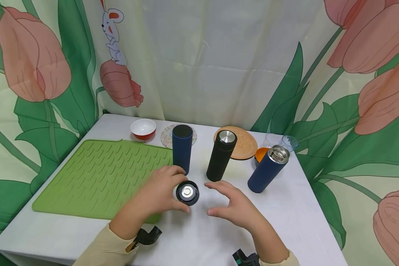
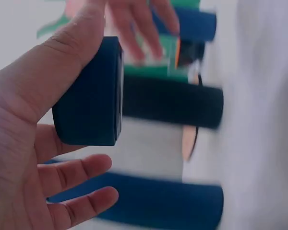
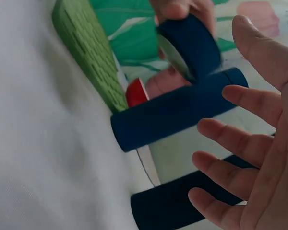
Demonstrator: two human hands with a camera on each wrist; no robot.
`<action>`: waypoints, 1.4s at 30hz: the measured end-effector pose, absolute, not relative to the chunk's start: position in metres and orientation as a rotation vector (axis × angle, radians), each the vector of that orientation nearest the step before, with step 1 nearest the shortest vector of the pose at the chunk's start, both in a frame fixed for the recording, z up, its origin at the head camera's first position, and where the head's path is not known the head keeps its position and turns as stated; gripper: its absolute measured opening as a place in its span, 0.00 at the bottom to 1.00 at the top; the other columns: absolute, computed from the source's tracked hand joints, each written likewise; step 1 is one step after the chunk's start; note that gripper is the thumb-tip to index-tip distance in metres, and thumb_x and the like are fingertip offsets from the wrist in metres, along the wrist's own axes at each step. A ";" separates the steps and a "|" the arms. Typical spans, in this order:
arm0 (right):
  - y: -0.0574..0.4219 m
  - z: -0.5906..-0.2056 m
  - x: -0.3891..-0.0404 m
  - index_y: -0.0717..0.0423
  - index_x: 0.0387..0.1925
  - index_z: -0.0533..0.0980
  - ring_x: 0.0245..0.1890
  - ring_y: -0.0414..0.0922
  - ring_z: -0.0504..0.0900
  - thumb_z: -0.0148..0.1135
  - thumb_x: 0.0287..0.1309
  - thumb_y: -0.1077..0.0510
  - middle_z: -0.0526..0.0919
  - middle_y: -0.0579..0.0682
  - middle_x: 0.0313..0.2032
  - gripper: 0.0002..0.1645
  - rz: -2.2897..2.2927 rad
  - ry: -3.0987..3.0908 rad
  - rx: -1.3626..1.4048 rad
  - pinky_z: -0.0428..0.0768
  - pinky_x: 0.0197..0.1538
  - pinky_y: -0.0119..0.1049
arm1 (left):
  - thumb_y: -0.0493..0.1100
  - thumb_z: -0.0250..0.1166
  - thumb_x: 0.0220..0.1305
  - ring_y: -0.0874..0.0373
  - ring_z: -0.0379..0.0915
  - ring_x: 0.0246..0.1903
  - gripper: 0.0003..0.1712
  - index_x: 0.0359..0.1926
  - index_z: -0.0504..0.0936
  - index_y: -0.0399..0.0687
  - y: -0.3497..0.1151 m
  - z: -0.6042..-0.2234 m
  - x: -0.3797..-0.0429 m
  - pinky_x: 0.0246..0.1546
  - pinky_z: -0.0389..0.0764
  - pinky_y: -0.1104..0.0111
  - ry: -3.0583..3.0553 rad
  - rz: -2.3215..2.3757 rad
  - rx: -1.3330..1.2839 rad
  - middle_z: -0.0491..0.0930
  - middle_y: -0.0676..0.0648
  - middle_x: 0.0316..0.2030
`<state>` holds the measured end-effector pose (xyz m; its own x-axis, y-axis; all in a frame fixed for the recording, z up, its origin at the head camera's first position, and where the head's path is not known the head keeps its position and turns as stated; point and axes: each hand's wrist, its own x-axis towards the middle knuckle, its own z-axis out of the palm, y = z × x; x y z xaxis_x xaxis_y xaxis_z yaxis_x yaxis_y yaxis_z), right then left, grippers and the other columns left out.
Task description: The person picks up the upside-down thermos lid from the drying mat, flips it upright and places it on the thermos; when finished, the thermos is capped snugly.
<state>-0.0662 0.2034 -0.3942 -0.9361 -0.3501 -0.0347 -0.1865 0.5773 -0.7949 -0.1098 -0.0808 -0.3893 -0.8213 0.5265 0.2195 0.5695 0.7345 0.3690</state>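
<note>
My left hand pinches a dark blue bottle lid between thumb and fingers, its black and silver face turned up toward the head camera. To the right of it, my right hand is held with fingers spread and nothing in it. A lidless blue thermos with a bare steel mouth stands beyond the right hand. A black thermos with a silver-topped lid stands behind the gap between the hands. Just past my left fingers is another blue thermos, its dark top on.
A green ridged mat covers the table's left side. Along the back are a red bowl with white inside, a patterned round mat, a round wooden board, an orange bowl and clear glasses. A printed curtain hangs behind.
</note>
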 end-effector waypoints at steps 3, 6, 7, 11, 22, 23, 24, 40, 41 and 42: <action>0.198 -0.396 -0.067 0.26 0.69 0.77 0.71 0.47 0.76 0.84 0.49 0.39 0.79 0.33 0.66 0.44 -1.257 2.635 -0.488 0.74 0.72 0.62 | 0.73 0.87 0.32 0.48 0.75 0.60 0.44 0.49 0.87 0.57 -0.064 -0.386 -0.107 0.63 0.76 0.45 -2.779 -0.645 -1.029 0.80 0.51 0.59; 0.195 -0.399 -0.067 0.28 0.69 0.77 0.69 0.45 0.78 0.86 0.47 0.41 0.81 0.34 0.64 0.46 -1.237 2.694 -0.534 0.76 0.70 0.59 | 0.74 0.85 0.32 0.48 0.75 0.59 0.44 0.49 0.87 0.58 -0.053 -0.384 -0.105 0.65 0.74 0.44 -2.740 -0.606 -1.099 0.81 0.52 0.59; 0.195 -0.399 -0.067 0.29 0.69 0.77 0.68 0.44 0.79 0.86 0.47 0.42 0.81 0.34 0.63 0.46 -1.227 2.721 -0.554 0.77 0.69 0.58 | 0.75 0.85 0.32 0.48 0.75 0.59 0.44 0.49 0.87 0.58 -0.050 -0.384 -0.105 0.65 0.74 0.44 -2.728 -0.596 -1.112 0.81 0.52 0.59; 0.195 -0.400 -0.068 0.31 0.66 0.79 0.64 0.41 0.80 0.88 0.45 0.45 0.81 0.32 0.60 0.44 -1.181 2.810 -0.618 0.80 0.68 0.53 | 0.76 0.84 0.31 0.49 0.75 0.59 0.45 0.49 0.87 0.58 -0.043 -0.387 -0.106 0.66 0.73 0.44 -2.705 -0.603 -1.129 0.80 0.52 0.60; 0.202 -0.389 -0.075 0.35 0.64 0.82 0.65 0.50 0.81 0.92 0.38 0.53 0.80 0.46 0.65 0.47 -0.824 3.222 -0.950 0.82 0.64 0.55 | 0.68 0.62 0.74 0.37 0.68 0.73 0.31 0.59 0.88 0.50 -0.051 -0.398 -0.125 0.69 0.73 0.38 -2.958 -1.182 -1.044 0.75 0.41 0.72; 0.202 -0.388 -0.075 0.36 0.64 0.82 0.64 0.51 0.81 0.92 0.37 0.55 0.80 0.48 0.65 0.48 -0.776 3.259 -1.045 0.82 0.63 0.56 | 0.66 0.57 0.78 0.38 0.70 0.72 0.31 0.57 0.89 0.48 -0.052 -0.399 -0.127 0.68 0.74 0.39 -2.956 -1.271 -1.053 0.76 0.41 0.71; 0.202 -0.388 -0.076 0.37 0.64 0.81 0.64 0.52 0.81 0.92 0.38 0.57 0.80 0.50 0.65 0.48 -0.740 3.281 -1.142 0.82 0.62 0.56 | 0.66 0.52 0.81 0.39 0.73 0.69 0.33 0.57 0.89 0.45 -0.053 -0.401 -0.128 0.66 0.76 0.41 -2.952 -1.357 -1.069 0.78 0.40 0.69; 0.195 -0.388 -0.077 0.39 0.70 0.72 0.66 0.50 0.75 0.90 0.43 0.56 0.73 0.52 0.69 0.52 -0.889 3.229 -1.258 0.83 0.63 0.52 | 0.56 0.75 0.63 0.46 0.61 0.76 0.23 0.58 0.89 0.57 -0.054 -0.397 -0.125 0.70 0.70 0.38 -2.588 -1.775 -1.065 0.73 0.51 0.74; 0.194 -0.389 -0.075 0.37 0.72 0.70 0.67 0.48 0.74 0.89 0.45 0.53 0.73 0.49 0.70 0.54 -1.026 3.174 -1.095 0.83 0.64 0.50 | 0.56 0.77 0.61 0.46 0.60 0.77 0.25 0.59 0.89 0.58 -0.053 -0.397 -0.124 0.70 0.69 0.36 -2.563 -1.725 -1.031 0.72 0.52 0.74; 0.194 -0.390 -0.074 0.36 0.74 0.69 0.68 0.47 0.74 0.88 0.47 0.52 0.73 0.48 0.70 0.54 -1.178 3.098 -0.945 0.83 0.64 0.48 | 0.55 0.79 0.59 0.47 0.59 0.77 0.27 0.59 0.89 0.59 -0.052 -0.397 -0.123 0.70 0.69 0.36 -2.542 -1.684 -0.997 0.72 0.53 0.74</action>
